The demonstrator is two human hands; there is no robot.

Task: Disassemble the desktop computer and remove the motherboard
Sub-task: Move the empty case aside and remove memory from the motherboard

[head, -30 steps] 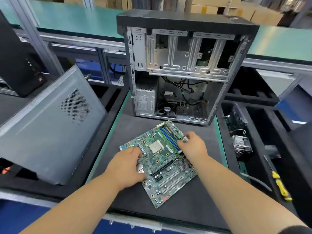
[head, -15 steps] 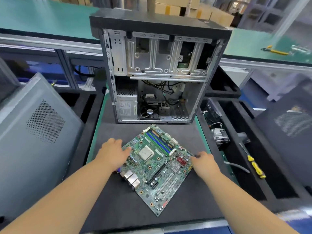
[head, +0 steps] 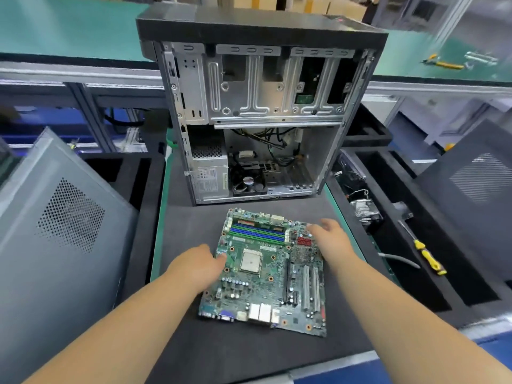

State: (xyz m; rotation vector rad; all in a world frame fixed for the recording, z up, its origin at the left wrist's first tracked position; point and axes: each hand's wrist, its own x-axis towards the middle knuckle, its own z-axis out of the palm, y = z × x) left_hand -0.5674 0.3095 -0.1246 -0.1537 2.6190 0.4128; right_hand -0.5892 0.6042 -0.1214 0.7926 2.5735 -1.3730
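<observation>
Counter (head: 194, 353) topped with dark grey mat, green edging along its sides. Black foam trays (head: 432, 275) flank it left and right. Behind: aluminium frame rails (head: 83, 76) carrying a green-surfaced upper bench (head: 69, 29). Cardboard boxes (head: 291, 4) stacked beyond. Bright, even overhead light; glare on the green surface, far right.

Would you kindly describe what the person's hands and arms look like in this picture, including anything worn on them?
Both arms are bare from the bottom edge of the picture up to the hands, with no sleeves in view. The left hand and the right hand wear no gloves. No watch, wrist strap, ring or marking shows on either. The fingers are slightly blurred, so finer detail cannot be told.
</observation>
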